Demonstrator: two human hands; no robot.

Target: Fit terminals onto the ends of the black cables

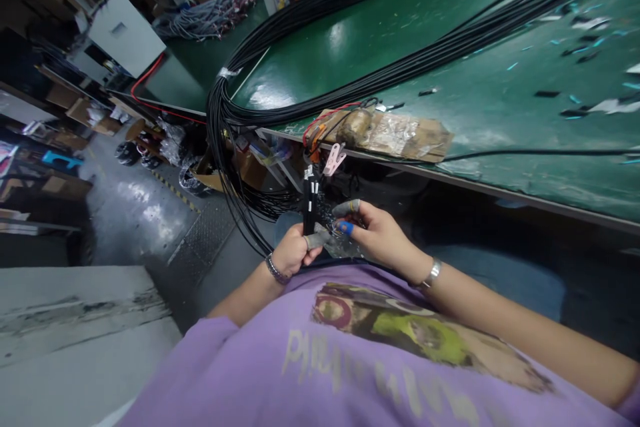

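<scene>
My left hand is closed around a bundle of black cables, its thumb wrapped in grey tape. The cable ends point up and carry small white labels. Just to the right, my right hand has its fingers bent inward, with blue tape on the thumb and grey tape on the forefinger. Whatever lies between those fingertips is too small to make out. Crumpled clear plastic shows below and between the hands. Above them, a pink clothespin hangs at the table edge.
A long loop of black cables lies over the green table and hangs off its corner. Taped cardboard with red and orange wires sits at the edge. Scraps litter the right side. A white box stands back left.
</scene>
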